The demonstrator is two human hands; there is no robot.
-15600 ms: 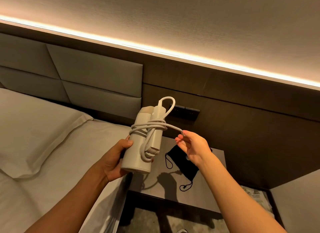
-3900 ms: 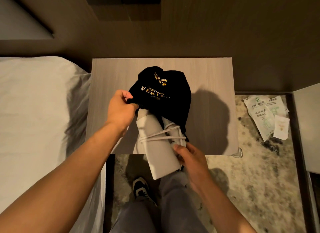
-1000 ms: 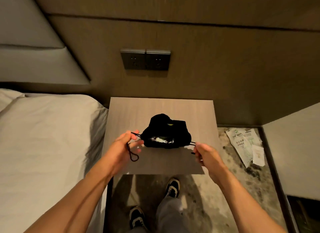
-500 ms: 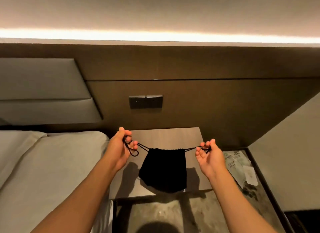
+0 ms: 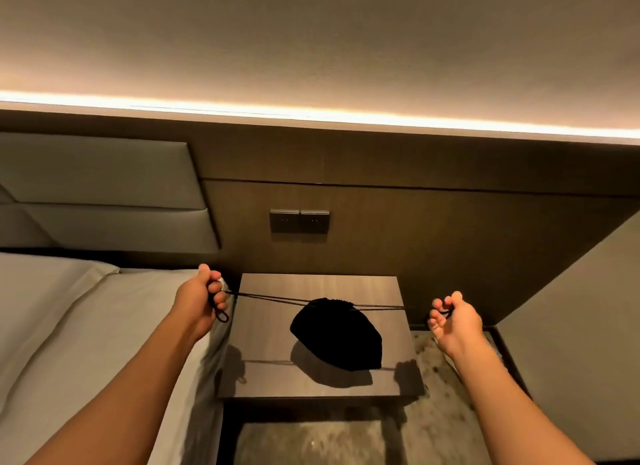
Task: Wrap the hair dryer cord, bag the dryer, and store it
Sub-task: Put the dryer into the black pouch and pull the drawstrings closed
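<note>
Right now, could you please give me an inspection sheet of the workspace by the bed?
Surface: wooden nightstand, bare apart from shadows.
Job's things: black drawstring bag hanging above the nightstand, mouth cinched; hair dryer not visible.
Clutter: nothing seen on the nightstand.
Grippers: left hand and right hand, fingers closed on the drawstring ends, arms spread apart.
Cables: drawstring taut between both hands; no power cord seen.
Surroundings: bed to the left, wall sockets above the nightstand, light strip overhead.
</note>
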